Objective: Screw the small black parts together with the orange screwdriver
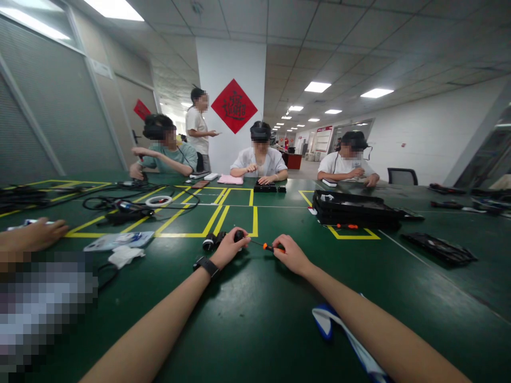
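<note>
My left hand (230, 249), with a dark band on its wrist, is closed around a small black part (239, 235). In my right hand (290, 254) is a screwdriver (269, 247) with an orange and black handle. Its thin shaft points left, toward the black part; whether the tip touches it I cannot tell. Right behind my left hand, on the green table (247, 314), lie more small black round parts (209, 242), one with a pale ring.
Stacked black trays (351, 206) stand at right, an orange-handled tool (347, 226) before them. Black cables (115, 205) and a phone (120, 241) lie left. A blue-and-white strap (339, 324) is by my right forearm. Another person's hand (48, 232) rests at far left; several people sit opposite.
</note>
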`<state>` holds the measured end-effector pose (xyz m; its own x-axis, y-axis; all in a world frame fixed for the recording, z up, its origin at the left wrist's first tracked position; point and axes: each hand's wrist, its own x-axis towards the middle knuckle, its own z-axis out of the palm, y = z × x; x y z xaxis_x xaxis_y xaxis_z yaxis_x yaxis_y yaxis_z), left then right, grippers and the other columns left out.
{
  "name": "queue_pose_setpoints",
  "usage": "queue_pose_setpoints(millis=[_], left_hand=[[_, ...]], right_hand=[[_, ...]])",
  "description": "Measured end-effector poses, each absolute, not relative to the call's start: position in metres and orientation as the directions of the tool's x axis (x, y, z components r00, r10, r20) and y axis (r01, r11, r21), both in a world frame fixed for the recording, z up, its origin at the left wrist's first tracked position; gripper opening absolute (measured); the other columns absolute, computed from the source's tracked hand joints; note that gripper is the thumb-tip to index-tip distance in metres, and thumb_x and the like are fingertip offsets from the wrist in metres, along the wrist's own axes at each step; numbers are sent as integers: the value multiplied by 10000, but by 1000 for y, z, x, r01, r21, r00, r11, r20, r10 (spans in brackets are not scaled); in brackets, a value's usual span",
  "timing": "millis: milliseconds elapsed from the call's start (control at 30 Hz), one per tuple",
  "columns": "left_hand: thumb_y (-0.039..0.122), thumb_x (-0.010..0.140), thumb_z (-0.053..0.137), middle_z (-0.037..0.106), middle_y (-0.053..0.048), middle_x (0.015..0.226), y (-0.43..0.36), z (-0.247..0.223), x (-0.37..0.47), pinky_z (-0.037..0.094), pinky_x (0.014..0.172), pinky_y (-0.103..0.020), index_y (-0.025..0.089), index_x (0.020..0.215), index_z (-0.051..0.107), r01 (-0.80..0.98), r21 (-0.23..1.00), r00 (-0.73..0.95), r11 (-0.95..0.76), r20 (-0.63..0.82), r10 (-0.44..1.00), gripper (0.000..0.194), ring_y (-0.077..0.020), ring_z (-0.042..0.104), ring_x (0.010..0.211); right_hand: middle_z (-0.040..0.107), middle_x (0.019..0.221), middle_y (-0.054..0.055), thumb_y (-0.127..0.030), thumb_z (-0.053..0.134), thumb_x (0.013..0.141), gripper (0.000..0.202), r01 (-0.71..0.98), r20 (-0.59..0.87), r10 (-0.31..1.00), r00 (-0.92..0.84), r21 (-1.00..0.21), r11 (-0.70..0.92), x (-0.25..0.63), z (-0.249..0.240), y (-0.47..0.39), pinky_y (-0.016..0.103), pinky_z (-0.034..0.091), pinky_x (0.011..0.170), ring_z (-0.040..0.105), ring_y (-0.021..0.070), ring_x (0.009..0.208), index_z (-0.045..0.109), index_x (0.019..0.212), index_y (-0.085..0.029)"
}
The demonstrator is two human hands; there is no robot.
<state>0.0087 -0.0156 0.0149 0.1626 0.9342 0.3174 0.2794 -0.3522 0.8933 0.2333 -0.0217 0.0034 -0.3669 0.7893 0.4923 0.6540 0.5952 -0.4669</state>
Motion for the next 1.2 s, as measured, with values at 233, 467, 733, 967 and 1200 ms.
queue_pose_setpoints(millis=[233,467,733,967,1200], left_hand=[[428,698,543,577,14,695,-17,16,8,413,588,-227,178,876,520,281,891,177,-357,318,932,308,-119,557,643],[425,692,549,574,14,686,-17,16,9,417,598,-229,180,881,525,254,903,168,-345,310,936,311,-119,555,645],[423,684,559,567,7,737,-13,12,7,420,597,-233,175,891,523,222,911,141,-346,322,936,325,-122,569,657],[414,678,571,559,13,730,-13,12,7,417,605,-230,176,891,520,204,918,151,-341,315,937,324,-118,568,658],[423,671,570,571,3,738,-15,14,8,425,614,-240,175,881,527,223,918,131,-327,305,943,328,-129,578,671]], right_hand=[[507,842,11,-169,524,701,138,615,503,782,-367,-499,610,232,8,-27,259,350,702,439,141,781,502,836,-180],[516,821,23,-166,471,746,57,679,480,800,-360,-453,578,239,10,-23,280,341,739,436,155,811,523,768,-174],[524,853,33,-180,586,684,137,662,491,739,-461,-365,655,236,10,-26,288,347,741,434,166,831,542,813,-169],[538,876,38,-295,422,850,189,630,490,753,-440,-429,647,235,12,-26,303,345,774,446,155,852,569,879,-180],[535,856,40,-243,513,794,98,623,514,731,-450,-406,669,236,11,-24,305,346,770,449,162,849,571,824,-170]])
